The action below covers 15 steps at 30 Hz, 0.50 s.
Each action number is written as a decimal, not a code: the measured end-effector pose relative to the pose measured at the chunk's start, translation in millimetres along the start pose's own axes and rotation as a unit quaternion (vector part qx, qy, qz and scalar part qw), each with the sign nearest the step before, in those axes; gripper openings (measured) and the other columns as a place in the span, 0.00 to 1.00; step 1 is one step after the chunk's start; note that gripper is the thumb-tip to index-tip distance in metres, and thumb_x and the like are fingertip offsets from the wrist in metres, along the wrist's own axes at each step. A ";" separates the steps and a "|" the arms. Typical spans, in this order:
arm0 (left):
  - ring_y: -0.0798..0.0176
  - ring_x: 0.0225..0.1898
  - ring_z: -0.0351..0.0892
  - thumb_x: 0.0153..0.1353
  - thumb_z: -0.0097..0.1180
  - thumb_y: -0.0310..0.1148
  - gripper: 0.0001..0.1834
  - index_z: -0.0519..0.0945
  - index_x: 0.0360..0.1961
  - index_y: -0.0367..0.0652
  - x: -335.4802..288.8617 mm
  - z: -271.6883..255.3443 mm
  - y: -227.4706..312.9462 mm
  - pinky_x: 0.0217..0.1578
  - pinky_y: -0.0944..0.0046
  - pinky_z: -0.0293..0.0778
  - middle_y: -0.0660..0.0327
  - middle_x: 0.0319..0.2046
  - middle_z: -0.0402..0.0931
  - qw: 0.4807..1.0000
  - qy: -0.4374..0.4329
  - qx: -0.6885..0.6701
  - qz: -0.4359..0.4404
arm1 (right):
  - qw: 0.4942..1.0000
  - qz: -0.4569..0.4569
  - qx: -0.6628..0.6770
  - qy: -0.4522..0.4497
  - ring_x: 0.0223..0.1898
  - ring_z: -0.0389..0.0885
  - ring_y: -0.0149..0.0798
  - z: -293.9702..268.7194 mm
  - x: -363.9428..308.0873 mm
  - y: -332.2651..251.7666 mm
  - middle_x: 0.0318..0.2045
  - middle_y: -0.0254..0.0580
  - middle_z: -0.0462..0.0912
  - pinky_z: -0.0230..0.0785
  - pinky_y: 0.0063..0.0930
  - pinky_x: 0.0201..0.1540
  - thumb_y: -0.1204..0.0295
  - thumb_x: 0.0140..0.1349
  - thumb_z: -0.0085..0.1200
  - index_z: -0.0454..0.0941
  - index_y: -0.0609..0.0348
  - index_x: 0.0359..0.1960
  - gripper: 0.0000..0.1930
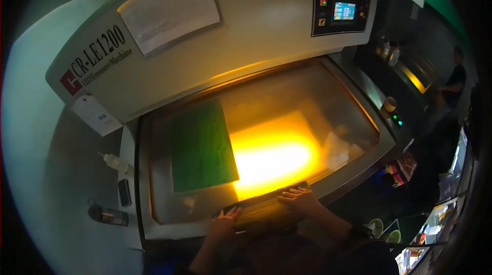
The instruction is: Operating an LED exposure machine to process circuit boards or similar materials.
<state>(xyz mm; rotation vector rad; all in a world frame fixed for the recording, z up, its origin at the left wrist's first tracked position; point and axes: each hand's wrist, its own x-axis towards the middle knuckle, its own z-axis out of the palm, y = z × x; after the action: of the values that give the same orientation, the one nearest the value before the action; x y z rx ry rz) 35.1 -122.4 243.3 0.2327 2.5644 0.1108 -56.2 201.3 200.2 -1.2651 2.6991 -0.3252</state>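
Observation:
A dark-edged, brownish-yellow panel (266, 214) lies along the front edge of the machine bed, in front of the glow. My left hand (225, 221) rests at its left end with fingers spread over the top edge. On the right end lies my right hand (300, 201), fingers stretched flat across the upper edge. Thumbs and undersides of both hands are hidden. Behind the panel, a green sheet (202, 147) lies on the left half of the glass-like bed (164, 208). Bright yellow light (277, 157) shines beside it on the right.
The pale machine housing (256, 29) overhangs the bed, with a control screen (344, 11) at upper right. A squeeze bottle (115, 162), a phone (124, 193) and a dark bottle (107, 214) are at left. Green-lit buttons (397, 120) sit right. A person (453, 83) stands farther right.

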 end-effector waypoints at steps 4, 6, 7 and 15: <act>0.36 0.69 0.56 0.53 0.63 0.51 0.48 0.52 0.72 0.63 -2.8 36.9 24.3 0.57 0.27 0.61 0.68 0.73 0.52 0.991 0.131 0.008 -0.025 | 0.996 0.022 -0.043 0.074 0.61 0.73 0.45 -32.1 -36.7 -15.9 0.60 0.36 0.74 0.64 0.48 0.60 0.60 0.58 0.55 0.72 0.42 0.59 0.24; 0.38 0.70 0.54 0.53 0.63 0.48 0.47 0.53 0.72 0.62 -13.9 9.3 56.2 0.58 0.28 0.62 0.67 0.73 0.51 0.996 0.078 0.005 -0.036 | 0.997 0.057 -0.014 0.044 0.61 0.72 0.45 -45.6 -55.2 -14.7 0.60 0.37 0.73 0.63 0.50 0.61 0.54 0.53 0.60 0.72 0.42 0.59 0.29; 0.40 0.71 0.53 0.54 0.63 0.46 0.46 0.54 0.72 0.60 -13.2 1.5 69.3 0.58 0.28 0.62 0.66 0.73 0.50 0.998 0.052 0.011 -0.035 | 0.997 0.056 -0.032 0.049 0.60 0.74 0.44 -51.6 -58.0 -10.3 0.58 0.34 0.76 0.64 0.53 0.59 0.51 0.49 0.62 0.75 0.41 0.56 0.31; 0.43 0.72 0.49 0.61 0.58 0.47 0.42 0.54 0.72 0.48 10.5 123.3 72.9 0.63 0.33 0.58 0.54 0.73 0.49 0.969 -0.004 -0.245 -0.025 | 0.998 0.044 -0.014 0.032 0.56 0.79 0.40 119.2 -80.5 109.8 0.57 0.27 0.79 0.65 0.55 0.60 0.61 0.57 0.54 0.79 0.39 0.52 0.19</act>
<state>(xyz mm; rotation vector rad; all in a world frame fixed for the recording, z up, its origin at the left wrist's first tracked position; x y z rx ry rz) 103.3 -45.1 143.2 -0.0209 2.4399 0.7102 -60.1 315.7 60.2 -1.1583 2.8133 -0.3234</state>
